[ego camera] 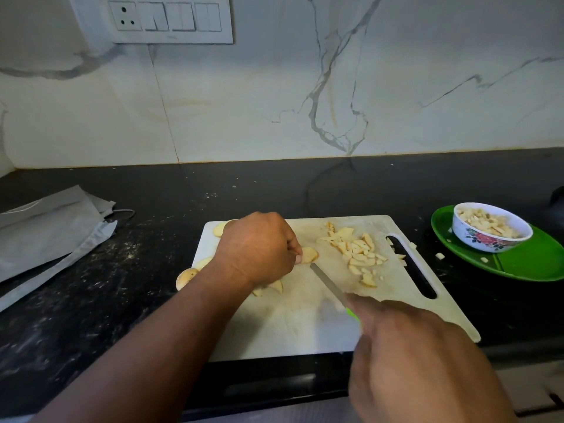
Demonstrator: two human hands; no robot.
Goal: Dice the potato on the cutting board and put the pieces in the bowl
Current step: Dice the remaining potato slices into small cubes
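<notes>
A white cutting board (305, 325) lies on the black counter. My left hand (259, 248) pinches a potato slice (309, 254) near the board's middle. My right hand (409, 355) grips a knife (328, 283) with a green handle, its blade tip lying just below that slice. A pile of diced potato (357, 251) sits on the board's right part. More slices (218, 228) lie at the board's left edge, one slice (186, 277) off it. A flowered white bowl (491, 228) holding diced pieces stands at the right.
The bowl stands on a green plate (531, 261) with a few stray pieces on it. Grey cloth or bags (52, 233) lie on the counter at the left. A marble wall with a switch panel (164, 19) rises behind the counter.
</notes>
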